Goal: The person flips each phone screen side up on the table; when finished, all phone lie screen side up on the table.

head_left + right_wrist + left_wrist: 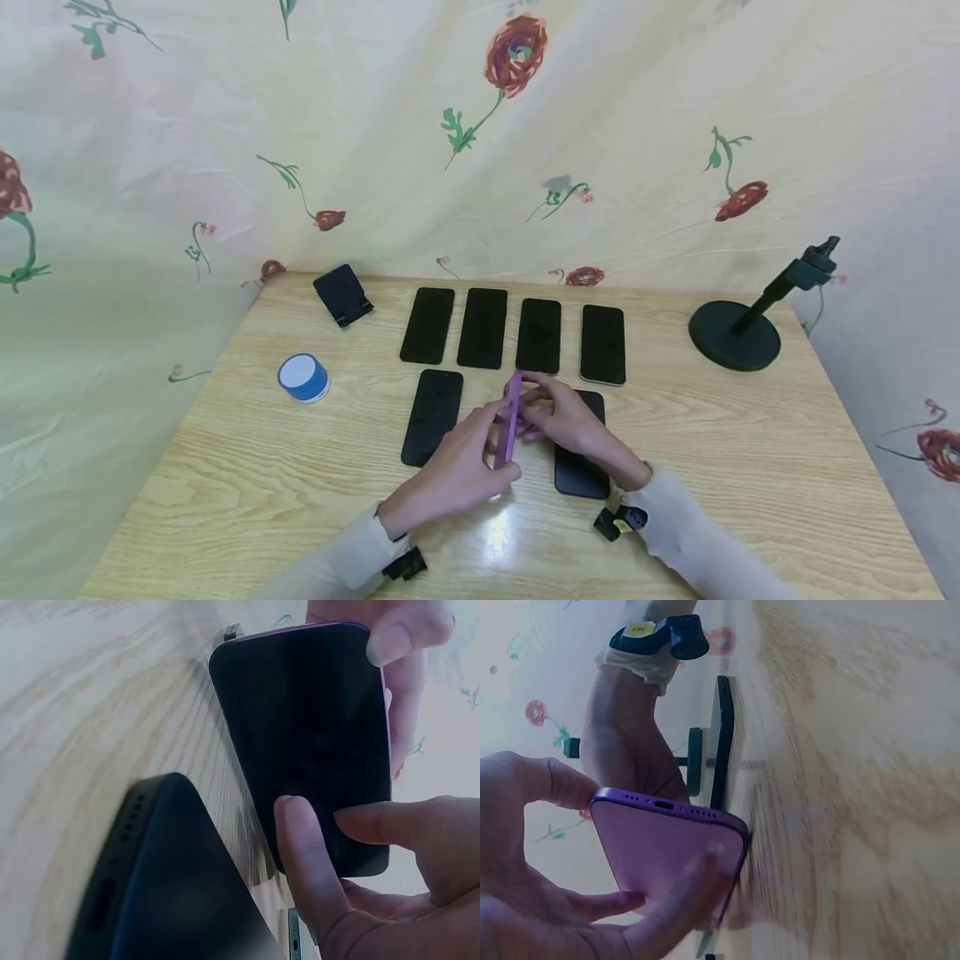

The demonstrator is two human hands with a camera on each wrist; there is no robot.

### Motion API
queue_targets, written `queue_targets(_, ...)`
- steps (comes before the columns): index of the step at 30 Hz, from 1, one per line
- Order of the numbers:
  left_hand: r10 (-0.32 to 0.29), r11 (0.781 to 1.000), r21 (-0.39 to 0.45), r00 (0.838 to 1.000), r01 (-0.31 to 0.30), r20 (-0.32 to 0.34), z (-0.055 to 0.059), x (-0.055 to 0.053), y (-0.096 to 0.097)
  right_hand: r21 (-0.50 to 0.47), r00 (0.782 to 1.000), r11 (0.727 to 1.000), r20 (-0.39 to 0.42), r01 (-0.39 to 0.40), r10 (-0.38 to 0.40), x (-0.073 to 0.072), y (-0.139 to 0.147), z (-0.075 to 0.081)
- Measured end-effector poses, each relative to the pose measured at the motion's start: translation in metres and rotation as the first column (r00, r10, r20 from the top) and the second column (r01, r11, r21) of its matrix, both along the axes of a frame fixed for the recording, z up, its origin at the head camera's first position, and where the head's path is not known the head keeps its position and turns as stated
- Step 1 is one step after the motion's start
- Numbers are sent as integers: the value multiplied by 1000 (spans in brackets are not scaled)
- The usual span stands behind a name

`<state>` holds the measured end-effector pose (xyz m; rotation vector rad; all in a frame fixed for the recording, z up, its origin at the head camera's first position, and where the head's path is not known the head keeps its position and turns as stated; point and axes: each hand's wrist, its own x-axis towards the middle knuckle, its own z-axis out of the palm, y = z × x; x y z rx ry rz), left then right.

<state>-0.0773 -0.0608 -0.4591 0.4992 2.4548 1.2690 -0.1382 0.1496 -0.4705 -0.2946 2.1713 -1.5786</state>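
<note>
My left hand (459,468) holds a purple phone (508,421) on edge, thumb at its near end and fingers against the purple back. In the left wrist view, the end with the charging port faces the camera. My right hand (567,419) is at the far part of the phone; its thumb and a finger touch the dark screen (300,727), other fingers partly hidden. A black phone (581,473) lies under the right wrist, and another black phone (432,412) lies left of the held one.
A row of black phones lies behind, among them a leftmost one (427,325) and a rightmost one (602,343). A blue-and-white round container (303,377) and a black folding stand (342,295) are at the left. At the right is a black stand with a round base (735,336).
</note>
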Motion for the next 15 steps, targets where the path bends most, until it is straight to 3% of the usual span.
queue_targets(7, 19, 989, 144, 1000, -22, 22, 0, -6, -7, 27, 1000, 999, 5, -26, 26, 3, 0, 1)
queue_targets(15, 89, 976, 200, 996, -92, 24, -2, -10, -12, 120, 1000, 993, -13, 3, -2, 5, -2, 2)
